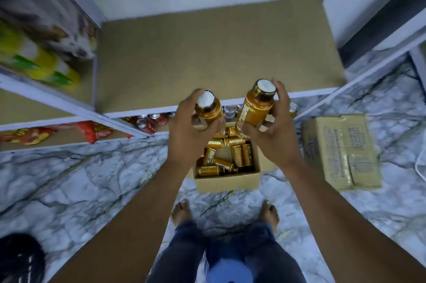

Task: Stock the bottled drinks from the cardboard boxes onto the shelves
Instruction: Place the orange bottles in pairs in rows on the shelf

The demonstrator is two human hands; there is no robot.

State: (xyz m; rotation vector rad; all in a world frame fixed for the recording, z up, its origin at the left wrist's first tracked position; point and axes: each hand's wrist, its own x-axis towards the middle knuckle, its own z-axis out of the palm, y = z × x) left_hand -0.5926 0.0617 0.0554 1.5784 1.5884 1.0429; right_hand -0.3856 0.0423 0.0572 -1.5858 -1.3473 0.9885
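My left hand (184, 130) grips a small brown bottle with a white cap (207, 109), held upright above the open cardboard box (228, 181). A second brown bottle (255, 109), slightly tilted, is gripped by my right hand (274, 130). Both bottles hover just in front of the tan shelf board (219, 56), which lies bare. In the box on the floor lie several more brown bottles (221, 160), jumbled on their sides.
A closed cardboard box (341, 151) sits on the marble floor to the right. Red cans (149, 122) and red snack packs (96, 131) fill the lower shelf. Yellow-green bottles (41, 61) stand on the left shelf. My bare feet are behind the open box.
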